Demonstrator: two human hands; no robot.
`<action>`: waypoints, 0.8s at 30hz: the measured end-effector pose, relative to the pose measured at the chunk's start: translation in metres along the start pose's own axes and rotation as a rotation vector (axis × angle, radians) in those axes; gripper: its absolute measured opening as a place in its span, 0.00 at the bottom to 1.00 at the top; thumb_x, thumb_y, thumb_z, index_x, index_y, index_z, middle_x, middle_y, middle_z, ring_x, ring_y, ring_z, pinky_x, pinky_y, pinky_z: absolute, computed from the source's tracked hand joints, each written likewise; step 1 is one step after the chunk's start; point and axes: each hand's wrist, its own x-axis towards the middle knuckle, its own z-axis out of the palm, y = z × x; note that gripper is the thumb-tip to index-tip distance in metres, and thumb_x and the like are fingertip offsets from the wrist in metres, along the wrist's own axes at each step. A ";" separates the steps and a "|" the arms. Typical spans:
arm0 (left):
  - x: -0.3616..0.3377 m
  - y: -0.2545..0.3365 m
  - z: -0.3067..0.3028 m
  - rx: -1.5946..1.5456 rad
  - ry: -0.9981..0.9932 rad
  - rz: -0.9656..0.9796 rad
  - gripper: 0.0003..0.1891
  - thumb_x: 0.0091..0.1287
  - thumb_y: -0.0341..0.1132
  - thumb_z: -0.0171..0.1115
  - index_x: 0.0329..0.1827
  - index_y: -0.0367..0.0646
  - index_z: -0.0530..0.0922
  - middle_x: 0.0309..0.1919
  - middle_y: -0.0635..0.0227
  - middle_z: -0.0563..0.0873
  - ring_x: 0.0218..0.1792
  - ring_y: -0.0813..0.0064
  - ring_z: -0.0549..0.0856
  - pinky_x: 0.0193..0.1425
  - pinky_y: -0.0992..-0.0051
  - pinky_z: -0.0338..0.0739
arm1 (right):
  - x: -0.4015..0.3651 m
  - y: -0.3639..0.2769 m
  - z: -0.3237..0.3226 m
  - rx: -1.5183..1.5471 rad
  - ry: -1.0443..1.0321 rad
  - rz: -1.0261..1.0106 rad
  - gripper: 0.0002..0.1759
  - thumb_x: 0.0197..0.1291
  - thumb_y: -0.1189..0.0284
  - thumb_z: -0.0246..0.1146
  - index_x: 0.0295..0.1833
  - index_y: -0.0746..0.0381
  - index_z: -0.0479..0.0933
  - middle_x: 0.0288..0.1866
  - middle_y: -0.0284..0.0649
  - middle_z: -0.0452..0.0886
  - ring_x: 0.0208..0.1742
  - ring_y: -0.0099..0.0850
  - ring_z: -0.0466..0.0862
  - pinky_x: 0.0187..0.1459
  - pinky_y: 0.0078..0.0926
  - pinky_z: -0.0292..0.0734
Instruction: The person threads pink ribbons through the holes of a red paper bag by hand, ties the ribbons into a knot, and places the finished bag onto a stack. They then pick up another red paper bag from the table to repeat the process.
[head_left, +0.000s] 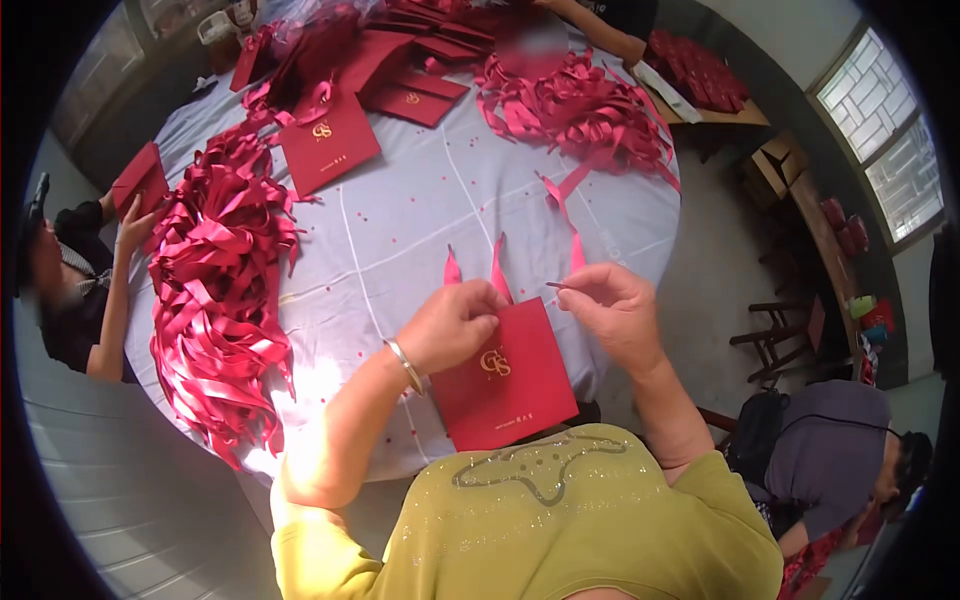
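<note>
A flat red gift bag (pixel 507 385) with a gold logo stands in front of me at the table's near edge, close to my chest. My left hand (pixel 450 328), with a bangle on its wrist, is closed at the bag's top left edge. Two pink ribbon ends (pixel 498 268) with dark tips stick out beyond that hand. Right of the bag's top corner, my right hand (pixel 618 312) pinches the dark tip of a ribbon (pixel 563 215) between thumb and finger. This ribbon runs away from me toward the ribbon pile.
Loose pink ribbons (pixel 215 290) are heaped on the left of the cloth-covered table (pixel 390 225), with another ribbon pile (pixel 585 110) at the far right. More red bags (pixel 330 145) lie at the back. People work at the left, far side and lower right. A stool (pixel 780 335) stands right.
</note>
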 end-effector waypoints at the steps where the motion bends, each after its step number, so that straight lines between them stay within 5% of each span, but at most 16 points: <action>1: 0.001 0.002 -0.002 -0.097 -0.026 -0.055 0.08 0.65 0.26 0.57 0.44 0.35 0.79 0.32 0.65 0.87 0.36 0.77 0.85 0.42 0.75 0.78 | -0.003 0.001 0.003 -0.042 -0.009 -0.044 0.07 0.58 0.81 0.68 0.42 0.66 0.82 0.34 0.31 0.85 0.33 0.15 0.81 0.36 0.14 0.77; 5: 0.001 0.011 -0.008 -0.054 -0.091 -0.187 0.07 0.68 0.22 0.55 0.47 0.34 0.77 0.38 0.70 0.85 0.41 0.84 0.83 0.46 0.82 0.78 | -0.006 0.008 0.007 -0.332 -0.086 -0.276 0.07 0.53 0.82 0.69 0.39 0.65 0.83 0.32 0.36 0.84 0.30 0.18 0.79 0.29 0.15 0.73; 19: 0.001 0.013 -0.009 -0.169 -0.250 -0.160 0.11 0.72 0.26 0.54 0.54 0.33 0.78 0.42 0.71 0.85 0.44 0.84 0.81 0.52 0.81 0.77 | -0.009 0.009 0.014 -0.452 -0.144 -0.447 0.08 0.52 0.83 0.69 0.40 0.66 0.81 0.34 0.40 0.83 0.33 0.26 0.83 0.31 0.20 0.78; 21: 0.000 0.016 -0.008 -0.106 -0.232 -0.177 0.11 0.72 0.26 0.54 0.54 0.33 0.78 0.42 0.71 0.85 0.44 0.85 0.81 0.51 0.81 0.76 | -0.009 0.008 0.016 -0.484 -0.133 -0.497 0.09 0.49 0.82 0.70 0.36 0.64 0.79 0.31 0.41 0.81 0.31 0.37 0.82 0.33 0.30 0.78; 24: 0.000 0.016 -0.007 -0.096 -0.212 -0.189 0.10 0.72 0.27 0.55 0.53 0.34 0.78 0.42 0.71 0.85 0.44 0.85 0.80 0.51 0.81 0.76 | -0.006 0.007 0.017 -0.576 -0.156 -0.595 0.09 0.48 0.81 0.70 0.35 0.63 0.78 0.30 0.40 0.80 0.31 0.39 0.82 0.32 0.32 0.77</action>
